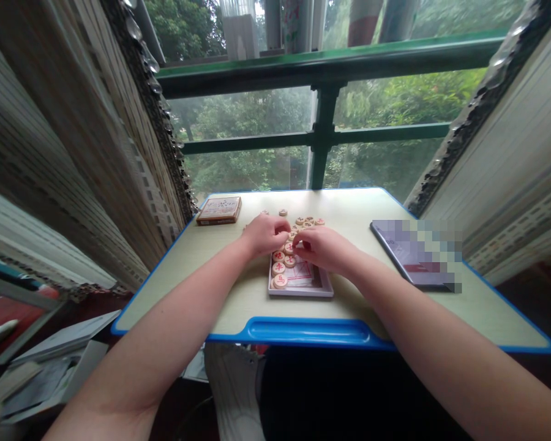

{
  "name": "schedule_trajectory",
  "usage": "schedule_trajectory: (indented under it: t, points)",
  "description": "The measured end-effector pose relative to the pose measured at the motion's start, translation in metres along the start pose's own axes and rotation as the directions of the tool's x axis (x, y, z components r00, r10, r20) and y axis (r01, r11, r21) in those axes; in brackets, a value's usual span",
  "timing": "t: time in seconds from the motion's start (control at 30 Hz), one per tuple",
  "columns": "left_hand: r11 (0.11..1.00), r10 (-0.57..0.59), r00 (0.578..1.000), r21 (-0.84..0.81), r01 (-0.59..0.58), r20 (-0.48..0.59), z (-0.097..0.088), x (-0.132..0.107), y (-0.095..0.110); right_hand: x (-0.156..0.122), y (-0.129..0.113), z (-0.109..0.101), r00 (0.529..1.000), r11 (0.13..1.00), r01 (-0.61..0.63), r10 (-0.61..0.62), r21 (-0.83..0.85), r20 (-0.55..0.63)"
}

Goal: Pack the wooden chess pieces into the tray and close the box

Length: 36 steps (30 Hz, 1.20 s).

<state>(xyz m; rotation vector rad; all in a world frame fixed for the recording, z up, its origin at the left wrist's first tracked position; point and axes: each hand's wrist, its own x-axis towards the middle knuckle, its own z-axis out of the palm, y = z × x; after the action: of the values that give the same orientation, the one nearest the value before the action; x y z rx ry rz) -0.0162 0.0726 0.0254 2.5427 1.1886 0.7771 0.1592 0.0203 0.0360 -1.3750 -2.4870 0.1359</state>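
A shallow white box (302, 293) lies on the table in front of me, with round wooden xiangqi pieces in rows along its left side. The nearest xiangqi piece (280, 280) bears a red character. Over the box's far left corner, my left hand (267, 234) is curled, palm down; whatever its fingertips pinch is hidden. My right hand (320, 247) reaches over the box's right side, thumb and fingers bent together at a red-marked xiangqi piece (289, 248). Just beyond both hands, more loose pieces (309, 220) lie in a cluster. A printed sheet (300, 274) shows inside the box.
A brown patterned flat box (219, 210) sits at the back left of the table. On the right lies a dark tablet-like device (401, 254), partly pixelated. The table's blue front edge has a long groove (308, 331). Curtains flank both sides, and a green-framed window stands behind.
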Motion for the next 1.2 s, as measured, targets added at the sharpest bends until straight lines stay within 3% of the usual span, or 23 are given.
schedule_trajectory:
  t: [0.47,0.63,0.73,0.87,1.0,1.2]
  points:
    - [1.0,-0.016,1.0,-0.007,0.016,0.022,-0.001,0.0,0.0,-0.001,0.004,0.002,0.997,0.997,0.078,-0.078,0.003,0.004]
    - [0.998,-0.031,0.998,0.059,0.035,-0.054,-0.001,0.002,-0.003,-0.001,0.002,0.0,0.998,0.998,0.068,-0.068,0.002,-0.002]
    - [0.981,-0.138,0.985,0.122,0.15,-0.1,-0.005,0.004,-0.012,-0.002,0.004,-0.007,1.0,1.0,-0.005,0.005,0.02,-0.026]
    - [0.912,-0.277,0.953,0.277,0.302,-0.125,-0.013,0.004,-0.023,-0.003,0.017,-0.016,0.968,0.966,-0.25,0.248,-0.063,-0.04]
    - [0.839,-0.31,0.947,0.446,0.312,-0.079,-0.016,0.002,-0.021,-0.008,0.031,-0.021,0.936,0.919,-0.346,0.351,-0.188,-0.007]
    - [0.843,-0.311,0.95,0.452,0.29,-0.028,-0.01,0.0,-0.006,-0.01,0.039,-0.022,0.872,0.876,-0.438,0.469,-0.203,0.141]
